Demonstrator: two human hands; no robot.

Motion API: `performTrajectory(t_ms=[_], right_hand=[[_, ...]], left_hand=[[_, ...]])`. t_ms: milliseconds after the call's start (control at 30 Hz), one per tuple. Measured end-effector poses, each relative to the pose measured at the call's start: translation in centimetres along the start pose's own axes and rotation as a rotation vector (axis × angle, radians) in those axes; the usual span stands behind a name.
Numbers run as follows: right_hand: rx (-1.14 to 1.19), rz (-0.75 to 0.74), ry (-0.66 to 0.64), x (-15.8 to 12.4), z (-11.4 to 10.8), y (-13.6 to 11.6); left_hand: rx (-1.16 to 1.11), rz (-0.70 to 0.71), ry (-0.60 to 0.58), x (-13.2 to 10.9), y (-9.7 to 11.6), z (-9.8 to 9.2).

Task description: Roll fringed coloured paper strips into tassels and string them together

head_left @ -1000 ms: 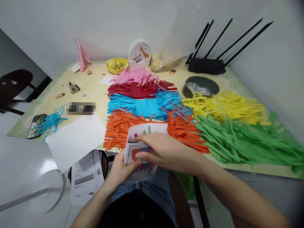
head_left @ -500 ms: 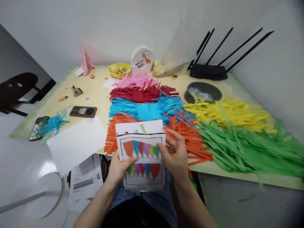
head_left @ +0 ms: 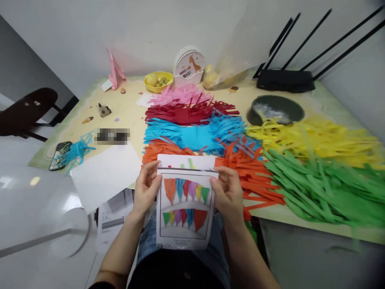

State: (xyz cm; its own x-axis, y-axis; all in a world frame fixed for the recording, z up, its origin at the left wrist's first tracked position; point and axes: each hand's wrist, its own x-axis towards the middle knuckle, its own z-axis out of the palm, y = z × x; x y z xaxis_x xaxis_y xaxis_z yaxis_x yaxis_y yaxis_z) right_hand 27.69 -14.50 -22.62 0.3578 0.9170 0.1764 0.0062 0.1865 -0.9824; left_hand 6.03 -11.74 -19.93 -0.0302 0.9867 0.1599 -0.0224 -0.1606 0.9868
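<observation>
Both hands hold a folded paper sheet (head_left: 185,237) printed with pictures of coloured tassel garlands, low in front of my body. My left hand (head_left: 146,188) pinches its upper left edge. At the upper right edge, my right hand (head_left: 230,190) grips it between thumb and fingers. Beyond the sheet lie bundles of fringed tissue paper in rows: orange (head_left: 252,180), blue (head_left: 195,136), dark red (head_left: 189,114) and pink (head_left: 180,94). Yellow fringe (head_left: 313,138) and green fringe (head_left: 315,192) spread over the table's right side.
A blank white sheet (head_left: 105,172) overhangs the table's front edge, near a phone (head_left: 60,156) under a blue tassel (head_left: 78,151). Behind stand a yellow fruit bowl (head_left: 159,84), a giraffe-printed holder (head_left: 189,68), a dark bowl (head_left: 275,110) and a black router (head_left: 285,80).
My left hand has moved from the sheet's lower left side to its upper left edge. The right hand has shifted its grip to the upper right edge. The view has turned slightly left.
</observation>
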Motion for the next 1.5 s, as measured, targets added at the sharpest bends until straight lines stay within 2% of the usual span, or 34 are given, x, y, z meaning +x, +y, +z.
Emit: performTrajectory(t_ms=[133,300,567,667,767,867,933,1000,1100,1233,1300,1367,1500], right_hand=[[-0.062,-0.018,0.030,0.2,-0.2,-0.1],[-0.106,0.010,-0.002,0.2,-0.6,0.0],[-0.130,0.043,-0.045,-0.3,-1.1,0.4],[-0.106,0.080,-0.047,-0.4,-1.5,0.6],[-0.074,0.114,-0.044,-0.4,-1.8,0.6],[-0.062,0.159,-0.038,-0.3,-2.1,0.5],[-0.036,0.192,-0.033,-0.2,-2.2,0.5],[-0.005,0.224,-0.063,0.0,-2.5,0.5],[0.013,0.271,-0.197,0.6,-3.1,0.3],[-0.003,0.304,-0.345,1.4,-3.6,-0.4],[-0.012,0.310,-0.376,1.7,-3.7,-0.8],[-0.018,0.308,-0.375,1.8,-3.8,-1.0],[-0.015,0.300,-0.364,1.6,-4.0,-1.2]], left_hand=[[0.107,-0.024,-0.008,0.1,-0.1,-0.4],[0.157,-0.050,-0.037,0.0,-0.3,-0.8],[0.269,0.066,-0.231,0.4,-0.1,-2.2],[0.285,0.053,-0.277,0.4,0.3,-2.3],[0.253,-0.010,-0.243,0.1,0.3,-1.9],[0.099,-0.104,-0.149,-0.2,0.0,-1.6],[0.004,-0.186,-0.129,-0.2,-0.1,-1.6],[-0.028,-0.281,-0.158,0.2,0.0,-1.8],[-0.027,-0.422,-0.234,0.9,0.2,-2.2],[-0.061,-0.518,-0.332,1.7,0.5,-2.6],[-0.090,-0.514,-0.355,1.8,0.7,-2.5],[-0.091,-0.448,-0.344,1.6,0.8,-2.4],[0.139,-0.240,-0.359,1.1,0.9,-2.4]])
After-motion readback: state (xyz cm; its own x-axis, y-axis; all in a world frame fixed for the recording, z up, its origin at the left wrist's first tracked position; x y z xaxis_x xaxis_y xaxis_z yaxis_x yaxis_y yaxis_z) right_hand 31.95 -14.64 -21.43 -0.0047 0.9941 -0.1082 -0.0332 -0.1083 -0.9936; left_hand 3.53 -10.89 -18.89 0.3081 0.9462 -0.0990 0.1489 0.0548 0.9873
